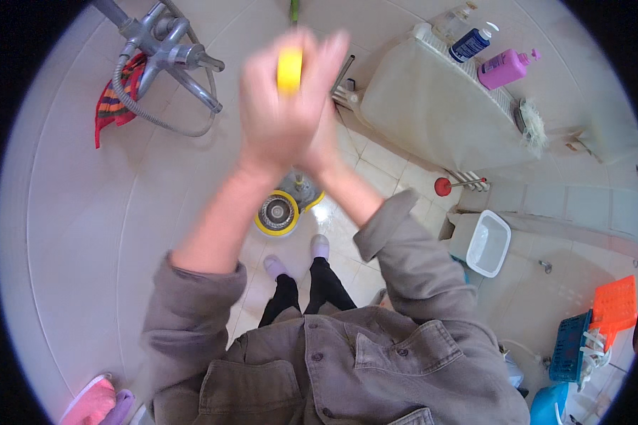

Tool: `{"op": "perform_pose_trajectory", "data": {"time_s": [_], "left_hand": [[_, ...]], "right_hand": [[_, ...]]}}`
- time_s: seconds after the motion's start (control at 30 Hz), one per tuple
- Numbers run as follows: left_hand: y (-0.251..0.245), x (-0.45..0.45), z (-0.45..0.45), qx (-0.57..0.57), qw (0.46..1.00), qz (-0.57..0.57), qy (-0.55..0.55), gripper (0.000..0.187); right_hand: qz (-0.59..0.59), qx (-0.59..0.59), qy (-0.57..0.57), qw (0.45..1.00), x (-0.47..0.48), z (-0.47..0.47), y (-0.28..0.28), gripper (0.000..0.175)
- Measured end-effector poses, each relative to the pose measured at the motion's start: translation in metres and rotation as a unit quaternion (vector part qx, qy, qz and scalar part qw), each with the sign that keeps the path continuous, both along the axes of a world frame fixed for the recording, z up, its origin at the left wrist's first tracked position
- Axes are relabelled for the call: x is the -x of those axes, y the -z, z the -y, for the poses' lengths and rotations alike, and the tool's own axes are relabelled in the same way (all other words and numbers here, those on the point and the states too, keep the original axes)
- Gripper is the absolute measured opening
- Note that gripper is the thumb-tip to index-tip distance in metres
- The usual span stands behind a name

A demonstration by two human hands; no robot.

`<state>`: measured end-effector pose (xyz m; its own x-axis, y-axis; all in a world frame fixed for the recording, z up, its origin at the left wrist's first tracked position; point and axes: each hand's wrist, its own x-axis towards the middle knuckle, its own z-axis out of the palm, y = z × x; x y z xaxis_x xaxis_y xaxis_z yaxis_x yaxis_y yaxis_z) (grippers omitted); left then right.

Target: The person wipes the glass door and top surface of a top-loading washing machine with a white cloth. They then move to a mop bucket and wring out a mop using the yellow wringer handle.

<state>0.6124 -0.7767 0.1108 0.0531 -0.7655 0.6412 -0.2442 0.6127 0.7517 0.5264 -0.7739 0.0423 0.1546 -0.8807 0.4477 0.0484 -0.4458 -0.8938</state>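
Observation:
My left hand (268,114) and my right hand (324,119) are pressed together around an upright handle, whose yellow end (289,69) sticks up between the fingers. Both hands are blurred, and they hide most of the shaft. Below them on the tiled floor is a spin-mop bucket with a yellow rim and a round metal wringer basket (277,212). Beside that basket, partly behind my wrists, a grey mop head with a yellowish centre (299,183) shows in the bucket's other part.
A chrome shower mixer (178,56) and striped cloth (119,98) are at upper left. At right are a ribbed shelf with pump bottles (502,69), a red plunger (443,186), a white-rimmed bin (489,243) and a blue basket (570,348). My feet stand near the bucket.

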Motion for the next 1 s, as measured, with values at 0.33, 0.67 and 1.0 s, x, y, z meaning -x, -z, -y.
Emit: {"op": "perform_pose_trajectory", "data": {"time_s": [0.33, 0.67, 1.0], "left_hand": [[0.024, 0.022, 0.027, -0.096, 0.979, -0.169, 0.063, 0.039], [0.158, 0.034, -0.038, -0.085, 0.995, -0.020, 0.038, 0.022], [-0.051, 0.029, -0.003, -0.085, 0.987, -0.109, 0.077, 0.040]], "right_hand": [[0.067, -0.053, 0.050, 0.995, -0.004, 0.032, 0.031, 0.026], [0.124, -0.188, -0.075, 0.971, 0.019, -0.036, 0.179, 0.028], [-0.040, 0.049, -0.005, 0.998, 0.021, 0.004, -0.041, 0.026]]}}
